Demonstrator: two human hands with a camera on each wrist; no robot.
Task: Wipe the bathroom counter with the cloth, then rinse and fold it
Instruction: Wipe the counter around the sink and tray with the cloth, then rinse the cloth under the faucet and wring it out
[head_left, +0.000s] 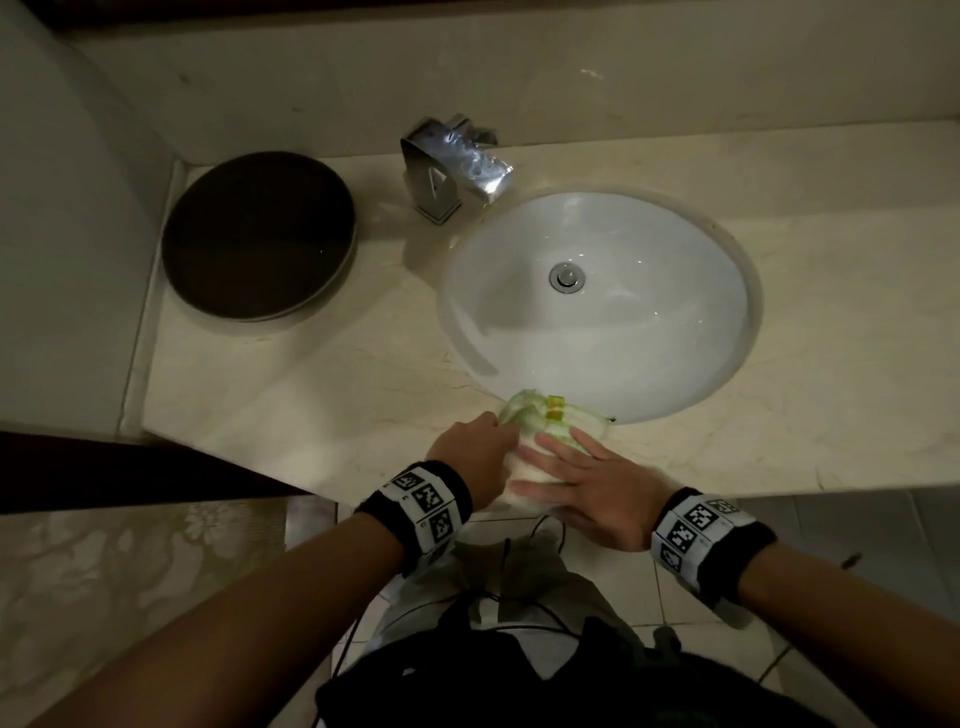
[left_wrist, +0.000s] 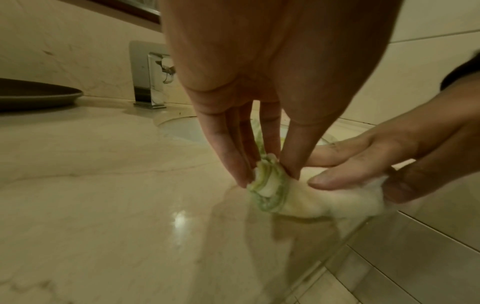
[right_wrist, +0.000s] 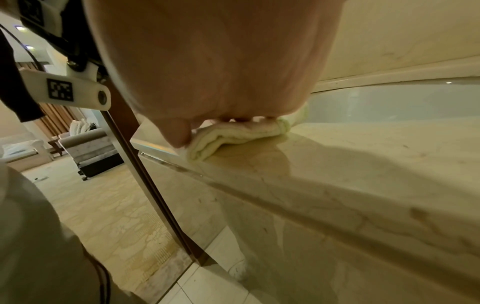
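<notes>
On marble counter (head_left: 322, 395), folded cloth (head_left: 535, 441)

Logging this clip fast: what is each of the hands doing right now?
Left hand: fingertips pinch the cloth at its green-edged end.
Right hand: open, fingers flat, pressing the cloth on the counter.

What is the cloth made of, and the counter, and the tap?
Cloth: probably soft terry cotton, fuzzy and folded in layers. Counter: looks like polished marble or similar stone, veined and glossy. Tap: shiny chromed metal, mirror-like reflections.
</notes>
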